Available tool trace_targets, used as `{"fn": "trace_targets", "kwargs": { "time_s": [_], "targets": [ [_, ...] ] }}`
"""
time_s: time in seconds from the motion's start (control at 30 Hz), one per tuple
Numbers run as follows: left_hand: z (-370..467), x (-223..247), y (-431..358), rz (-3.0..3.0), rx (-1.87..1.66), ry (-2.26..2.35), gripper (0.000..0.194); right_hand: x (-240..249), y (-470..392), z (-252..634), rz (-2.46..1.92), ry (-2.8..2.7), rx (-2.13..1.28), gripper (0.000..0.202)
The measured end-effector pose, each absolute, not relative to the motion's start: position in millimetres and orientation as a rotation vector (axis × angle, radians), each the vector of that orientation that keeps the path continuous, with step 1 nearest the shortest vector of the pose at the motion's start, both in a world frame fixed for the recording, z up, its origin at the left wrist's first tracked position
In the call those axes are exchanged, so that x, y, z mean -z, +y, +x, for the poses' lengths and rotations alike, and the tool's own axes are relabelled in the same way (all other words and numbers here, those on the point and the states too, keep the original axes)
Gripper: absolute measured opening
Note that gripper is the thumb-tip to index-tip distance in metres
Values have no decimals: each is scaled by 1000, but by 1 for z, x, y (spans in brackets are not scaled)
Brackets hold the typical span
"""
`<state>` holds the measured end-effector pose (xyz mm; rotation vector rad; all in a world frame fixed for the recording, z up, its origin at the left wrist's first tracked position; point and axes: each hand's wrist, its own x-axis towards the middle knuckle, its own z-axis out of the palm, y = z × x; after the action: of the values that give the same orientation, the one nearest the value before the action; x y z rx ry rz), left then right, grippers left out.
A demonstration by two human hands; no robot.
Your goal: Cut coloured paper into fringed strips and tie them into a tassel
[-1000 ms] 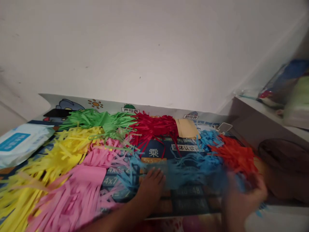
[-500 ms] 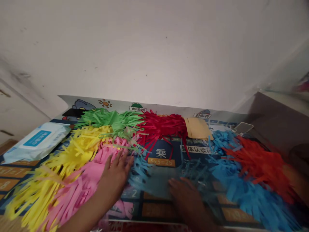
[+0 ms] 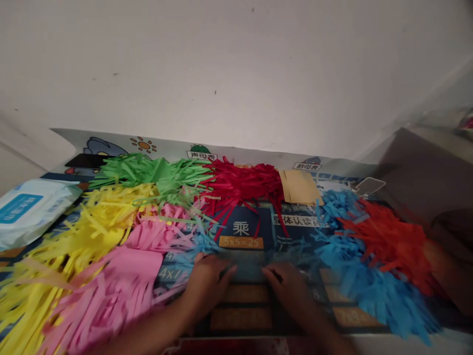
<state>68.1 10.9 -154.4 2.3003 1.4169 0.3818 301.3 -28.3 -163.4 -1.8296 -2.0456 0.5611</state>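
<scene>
A blue fringed tissue paper (image 3: 246,264) lies across the middle of the printed mat, its cut strips spreading to both sides. My left hand (image 3: 210,276) pinches its near left edge between thumb and fingers. At the right edge of the same sheet, my right hand (image 3: 286,283) is closed on the paper, slightly blurred. Left of my left hand lies pink fringed paper (image 3: 138,264) with a plain uncut band. Yellow fringed paper (image 3: 99,222) spreads beyond it.
Green fringe (image 3: 151,172), red fringe (image 3: 246,182) and tan paper sheets (image 3: 302,187) line the back near the wall. Wet wipes (image 3: 33,212) lie at the left. More blue fringe (image 3: 380,291) is at the right, beside orange-red fringe (image 3: 395,241) touched by another person's hand (image 3: 443,266).
My left hand has come off the pink paper and moved right onto the blue sheet's edge. My right hand has closed on the other side. The view has shifted slightly.
</scene>
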Motion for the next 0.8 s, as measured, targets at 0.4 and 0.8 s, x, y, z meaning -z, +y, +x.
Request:
{"fn": "trace_targets", "kwargs": {
  "time_s": [0.4,0.8],
  "targets": [
    [87,160,35,2371,-159,1578,19,170,-1,293,-2093,-2099,-412,28],
    [86,154,33,2887,-341,1149,7,153,-14,311,-1990,-1980,197,20]
  ]
}}
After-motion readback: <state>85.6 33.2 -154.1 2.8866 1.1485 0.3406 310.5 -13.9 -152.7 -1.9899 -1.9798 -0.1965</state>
